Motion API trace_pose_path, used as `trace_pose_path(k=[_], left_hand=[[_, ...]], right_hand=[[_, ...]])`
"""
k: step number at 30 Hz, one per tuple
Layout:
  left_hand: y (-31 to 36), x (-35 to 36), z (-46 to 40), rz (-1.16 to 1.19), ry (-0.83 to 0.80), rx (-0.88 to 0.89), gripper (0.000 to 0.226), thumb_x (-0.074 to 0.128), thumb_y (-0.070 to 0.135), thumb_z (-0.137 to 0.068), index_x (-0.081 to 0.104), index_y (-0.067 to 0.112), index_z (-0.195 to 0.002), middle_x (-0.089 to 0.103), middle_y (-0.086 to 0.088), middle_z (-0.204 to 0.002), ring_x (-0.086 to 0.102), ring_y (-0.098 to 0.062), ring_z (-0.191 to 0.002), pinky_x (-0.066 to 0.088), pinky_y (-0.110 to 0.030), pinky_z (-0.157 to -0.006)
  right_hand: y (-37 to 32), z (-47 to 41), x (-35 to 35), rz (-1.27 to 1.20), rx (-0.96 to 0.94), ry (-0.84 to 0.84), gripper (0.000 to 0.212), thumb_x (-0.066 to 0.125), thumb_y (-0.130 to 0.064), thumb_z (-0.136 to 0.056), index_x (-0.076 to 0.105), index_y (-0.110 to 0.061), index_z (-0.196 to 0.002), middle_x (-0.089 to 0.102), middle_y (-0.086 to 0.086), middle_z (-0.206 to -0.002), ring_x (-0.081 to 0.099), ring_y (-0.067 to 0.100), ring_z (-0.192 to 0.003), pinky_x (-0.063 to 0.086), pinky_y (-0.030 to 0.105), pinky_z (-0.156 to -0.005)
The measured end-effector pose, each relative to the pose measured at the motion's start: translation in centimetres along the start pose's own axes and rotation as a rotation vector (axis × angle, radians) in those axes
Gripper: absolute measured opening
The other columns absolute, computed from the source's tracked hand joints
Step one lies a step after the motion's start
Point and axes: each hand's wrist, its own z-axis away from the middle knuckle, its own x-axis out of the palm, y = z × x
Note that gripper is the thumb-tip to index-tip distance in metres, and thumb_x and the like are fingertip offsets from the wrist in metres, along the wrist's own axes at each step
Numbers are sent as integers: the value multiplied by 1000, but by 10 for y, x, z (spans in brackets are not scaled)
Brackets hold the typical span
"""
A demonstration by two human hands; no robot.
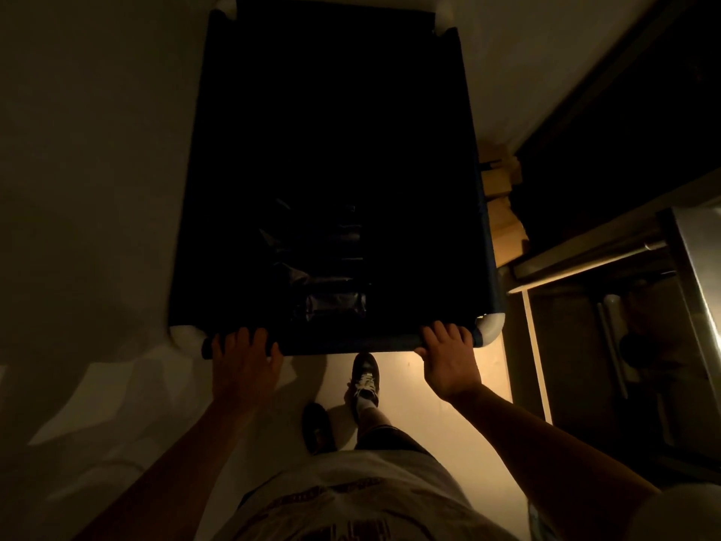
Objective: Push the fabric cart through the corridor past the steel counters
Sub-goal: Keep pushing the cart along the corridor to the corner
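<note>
A deep fabric cart (483,212) of dark blue cloth with white pipe corners fills the middle of the dim corridor in front of me. Its inside is almost black; a few dark wrapped bundles (331,298) lie at the bottom. My left hand (244,357) is wrapped over the near rim at its left end. My right hand (448,355) holds the same rim close to the right white corner (491,328). A steel counter (698,259) with a lower shelf stands just right of the cart.
A plain wall (89,169) runs along the left, close to the cart's side. Cardboard boxes (503,212) sit between the cart and the counter on the right. My feet (364,378) stand on the pale floor behind the cart.
</note>
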Motion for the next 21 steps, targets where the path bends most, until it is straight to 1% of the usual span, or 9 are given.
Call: trace_pose_path(k=[5,10,13,18,21], left_hand=[[2,3,-23,-22,18,3,35,40,41,-94,59,15,-105,60,-13,-97,56,-36,-97,37,-54,-102],[1,0,-46,-18,13,-10,33,43,41,-93,60,16,-105,59,-12,-98,55,-36,-97,39,-54,-98],[1,2,-49,-8,22,11,36,42,42,-93,59,16,-110,59,-13,-102,54,-37,-98,40,-54,-96],[0,2,-54,0,-4,2,40,39,43,-93,57,16,-117,59,-13,-109,54,-37,-103,39,-53,-98],[0,3,-53,-16,-17,2,42,39,45,-93,57,16,-118,58,-13,-108,54,-36,-100,39,-52,-95]], right_hand=[[5,-23,-5,-8,-15,22,40,48,-42,-102,53,-26,-138,56,-2,-137,53,28,-129,34,47,-117],[8,-43,-10,5,-41,28,39,48,-44,-101,54,-26,-135,58,-3,-133,55,26,-123,39,45,-112],[11,-45,-8,2,-45,43,38,50,-44,-100,55,-26,-133,58,-3,-131,56,26,-122,40,45,-111],[10,-49,-9,10,-44,30,39,49,-44,-101,55,-26,-134,58,-2,-133,55,27,-124,39,45,-112],[10,-47,-11,1,-47,32,39,51,-42,-101,56,-24,-134,58,-1,-134,56,28,-123,40,46,-111]])
